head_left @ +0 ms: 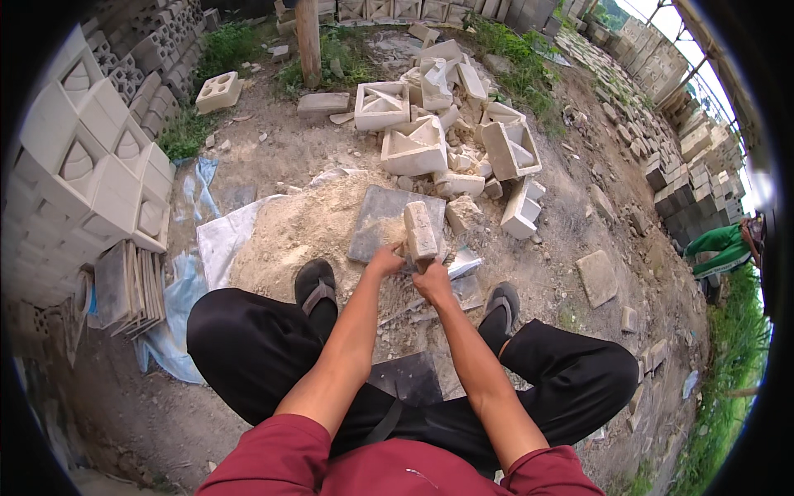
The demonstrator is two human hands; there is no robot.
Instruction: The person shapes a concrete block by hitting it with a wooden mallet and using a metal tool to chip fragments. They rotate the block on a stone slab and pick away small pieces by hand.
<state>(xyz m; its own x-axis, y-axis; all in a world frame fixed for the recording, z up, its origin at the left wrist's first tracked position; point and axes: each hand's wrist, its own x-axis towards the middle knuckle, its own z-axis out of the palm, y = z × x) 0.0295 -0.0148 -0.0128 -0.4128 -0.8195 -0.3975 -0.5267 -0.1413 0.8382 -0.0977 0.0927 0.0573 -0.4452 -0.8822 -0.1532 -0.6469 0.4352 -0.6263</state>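
Observation:
My right hand (434, 283) is closed round the short handle of a dusty, block-headed mallet (420, 231), its pale head raised over a flat grey slab (372, 223). Close beside it, my left hand (386, 261) is at the slab's near edge with its fingers curled together. Whatever those fingers pinch is too small to make out. Crumbled tan material lies on the slab, and a heap of tan rubble (289, 227) spreads to its left. A broken chunk (463, 214) rests just right of the mallet head.
Broken concrete vent blocks (413, 147) are piled ahead. Stacked pale blocks (99, 149) rise at left, above leaning thin boards (132, 285) and blue plastic sheeting (186, 306). A wooden post (308, 41) stands at the back. On the right, a person in green trousers (715, 248) is partly visible.

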